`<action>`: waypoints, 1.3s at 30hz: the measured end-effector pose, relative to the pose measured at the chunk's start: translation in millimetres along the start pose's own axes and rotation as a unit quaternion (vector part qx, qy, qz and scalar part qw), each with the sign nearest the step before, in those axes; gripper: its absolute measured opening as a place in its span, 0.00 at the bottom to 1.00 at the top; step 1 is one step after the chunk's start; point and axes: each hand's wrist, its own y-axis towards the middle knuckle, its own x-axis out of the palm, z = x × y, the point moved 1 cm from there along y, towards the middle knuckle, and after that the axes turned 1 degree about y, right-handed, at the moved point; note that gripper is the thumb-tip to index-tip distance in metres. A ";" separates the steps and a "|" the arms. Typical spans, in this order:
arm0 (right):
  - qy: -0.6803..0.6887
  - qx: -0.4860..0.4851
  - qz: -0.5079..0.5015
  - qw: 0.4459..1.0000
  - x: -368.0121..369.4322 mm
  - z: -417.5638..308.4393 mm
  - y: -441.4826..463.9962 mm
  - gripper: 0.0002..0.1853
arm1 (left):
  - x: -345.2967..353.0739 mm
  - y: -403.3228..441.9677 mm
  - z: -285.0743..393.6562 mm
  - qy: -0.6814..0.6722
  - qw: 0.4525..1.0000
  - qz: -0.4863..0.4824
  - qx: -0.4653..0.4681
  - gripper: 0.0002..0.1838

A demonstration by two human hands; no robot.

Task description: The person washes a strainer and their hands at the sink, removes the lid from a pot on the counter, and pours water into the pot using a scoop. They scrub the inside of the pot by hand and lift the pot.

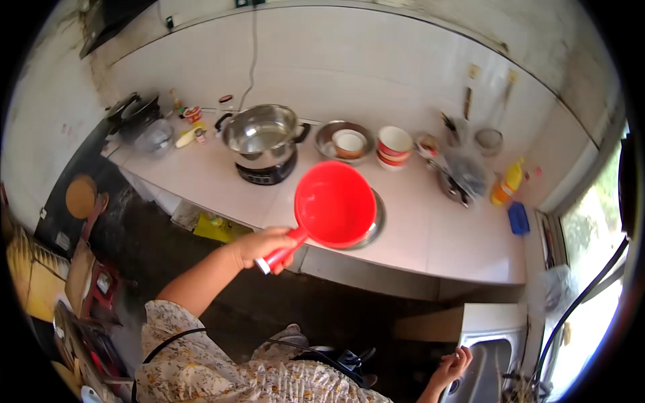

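My left hand [263, 247] is closed round the handle of a red plastic water dipper [336, 203], held above the front edge of the counter. The dipper's bowl faces up toward me, and I see no water in it. It partly covers a round metal lid or plate [377, 225] on the counter. Behind the dipper, a steel pot [261, 138] with black handles sits uncovered on a black electric cooker [267, 174]. Low on the right, my right hand [455, 366] hangs beside the sink [494, 356], its fingers loosely bent and apart, with nothing visible in them.
Along the back of the counter [463, 248] stand a metal basin [326, 144] holding a bowl, stacked red-and-white bowls [395, 144], a bagged pan [463, 176] and a yellow bottle [508, 180]. A blue container [518, 218] is at the right end. Dark pots [138, 111] stand far left.
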 end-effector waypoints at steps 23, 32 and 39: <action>0.196 -0.003 -0.177 0.964 387.6 -167.9 96.8 0.10 | -294.9 23.7 137.2 0.649 0.601 0.464 0.055 0.25; 0.219 -0.176 -0.266 0.922 513.8 -314.1 128.0 0.08 | -355.2 -56.7 90.5 0.187 0.855 0.467 0.127 0.21; 0.216 -0.219 -0.471 0.827 633.1 -419.5 95.1 0.08 | -463.0 -84.4 -76.8 -0.173 0.939 0.296 0.015 0.15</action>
